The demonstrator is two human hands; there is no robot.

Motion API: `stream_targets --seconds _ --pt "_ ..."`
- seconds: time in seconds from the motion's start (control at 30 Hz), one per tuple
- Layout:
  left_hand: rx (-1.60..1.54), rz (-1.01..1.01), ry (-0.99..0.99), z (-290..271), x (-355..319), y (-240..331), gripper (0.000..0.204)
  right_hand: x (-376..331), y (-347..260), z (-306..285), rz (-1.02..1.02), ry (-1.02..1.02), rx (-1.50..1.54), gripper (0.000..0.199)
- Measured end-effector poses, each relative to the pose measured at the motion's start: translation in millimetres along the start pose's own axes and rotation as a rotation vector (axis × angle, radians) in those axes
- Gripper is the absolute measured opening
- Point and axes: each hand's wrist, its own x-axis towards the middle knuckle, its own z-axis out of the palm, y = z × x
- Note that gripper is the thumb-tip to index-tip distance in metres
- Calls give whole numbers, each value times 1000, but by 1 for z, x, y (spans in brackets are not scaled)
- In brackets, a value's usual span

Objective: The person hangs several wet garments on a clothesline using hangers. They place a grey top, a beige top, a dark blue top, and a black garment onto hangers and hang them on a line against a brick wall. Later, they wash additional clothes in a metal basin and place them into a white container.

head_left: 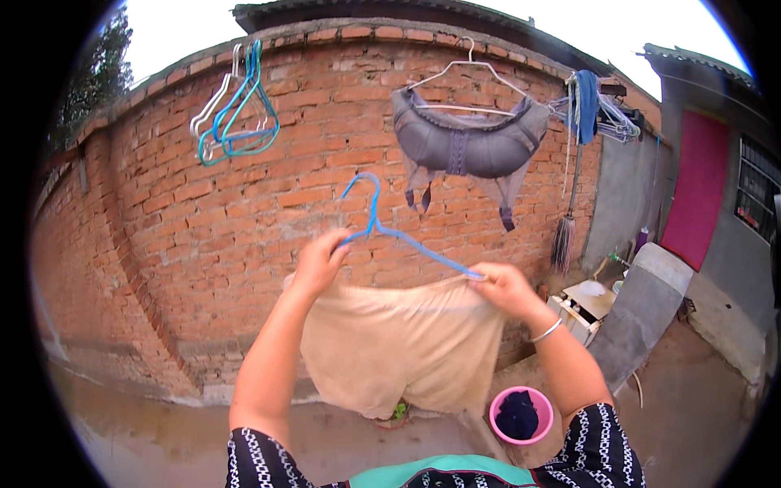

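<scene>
A blue clothes hanger (419,246) is held up in front of me, its hook pointing upward. Below its bar hang beige shorts (403,342), spread wide by the waistband. My left hand (321,259) is closed on the hanger's left shoulder, near the base of the hook. At the hanger's right end, my right hand (506,289) is closed on the blue arm and the edge of the waistband. Just beyond and above hangs a purple-grey bra (470,142) on a white hanger (468,63).
Several bare hangers (236,122) hang at upper left before the brick wall (309,187). More hangers (614,118) and a blue cloth (586,106) hang at right, by a mop (563,244). A pink basin (545,407) holds dark cloth (517,415) below my right arm.
</scene>
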Motion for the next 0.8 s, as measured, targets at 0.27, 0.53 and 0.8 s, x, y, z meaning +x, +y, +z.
stream_targets --seconds 0.27,0.53,0.8 --pt "61 300 326 11 140 61 47 127 -91 -98 -257 415 -459 17" --pt "-142 280 197 18 160 25 39 256 -120 -97 -183 552 -556 22" --pt "-428 269 113 172 66 29 31 159 -33 -95 -156 515 -693 52"
